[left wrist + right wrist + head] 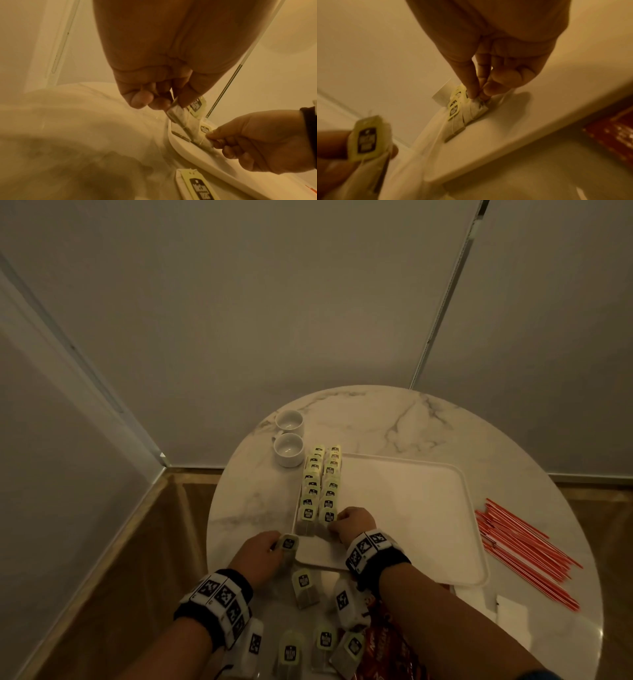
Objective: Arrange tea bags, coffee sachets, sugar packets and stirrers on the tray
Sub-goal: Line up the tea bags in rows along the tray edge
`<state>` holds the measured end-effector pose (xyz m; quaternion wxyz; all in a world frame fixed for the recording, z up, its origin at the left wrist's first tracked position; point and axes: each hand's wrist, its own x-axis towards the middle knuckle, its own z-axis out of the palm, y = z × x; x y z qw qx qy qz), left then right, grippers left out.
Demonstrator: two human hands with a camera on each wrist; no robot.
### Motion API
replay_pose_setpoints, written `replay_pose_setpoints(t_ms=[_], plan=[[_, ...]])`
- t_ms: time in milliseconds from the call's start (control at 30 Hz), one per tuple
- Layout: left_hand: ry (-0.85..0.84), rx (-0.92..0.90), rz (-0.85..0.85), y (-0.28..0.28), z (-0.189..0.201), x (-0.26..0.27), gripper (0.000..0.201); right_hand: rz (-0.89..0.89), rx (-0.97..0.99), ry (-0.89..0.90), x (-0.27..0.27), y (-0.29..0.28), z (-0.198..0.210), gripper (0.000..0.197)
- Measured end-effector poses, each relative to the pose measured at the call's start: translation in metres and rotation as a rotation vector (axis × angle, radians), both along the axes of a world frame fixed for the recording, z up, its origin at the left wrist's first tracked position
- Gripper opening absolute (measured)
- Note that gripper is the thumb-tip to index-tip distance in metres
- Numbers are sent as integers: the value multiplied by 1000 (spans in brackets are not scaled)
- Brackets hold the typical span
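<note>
A white tray lies on the round marble table. Two rows of green-tagged tea bags run along its left edge. My right hand pinches the nearest tea bag of the right row, low on the tray floor. My left hand holds another tea bag just off the tray's front left corner; the same bag shows between thumb and fingers in the left wrist view. Several loose tea bags lie on the table near my wrists.
Two white cups stand left of the tray's far end. Red and white stirrers lie in a pile to the right. Red coffee sachets and a white packet sit by the table's front edge.
</note>
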<state>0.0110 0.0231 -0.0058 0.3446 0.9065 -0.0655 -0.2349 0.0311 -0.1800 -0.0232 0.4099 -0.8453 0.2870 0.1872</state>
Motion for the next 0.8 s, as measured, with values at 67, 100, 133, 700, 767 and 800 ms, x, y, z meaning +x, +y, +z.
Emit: replay_pose_setpoints(t_ms=[67,100,133,700,767,800], plan=[[-7,-16,17,-4,0,0,12,59,-55,-1,1,-2,2,12],[-6,-24,32,-5,0,0,10,86,-71,1,1,-2,3,12],[-2,-28,46,-6,-1,0,10,110,-86,-2,1,-3,3,13],[-54,-104,144,-27,-9,16,13,66,-72,-76,-4,-7,-2,36],[-55,-104,155,-27,-12,15,13,29,-47,-95,-9,-10,-1,41],[-62,-94,154,-27,-13,15,13,26,-40,-109,-13,-10,0,40]])
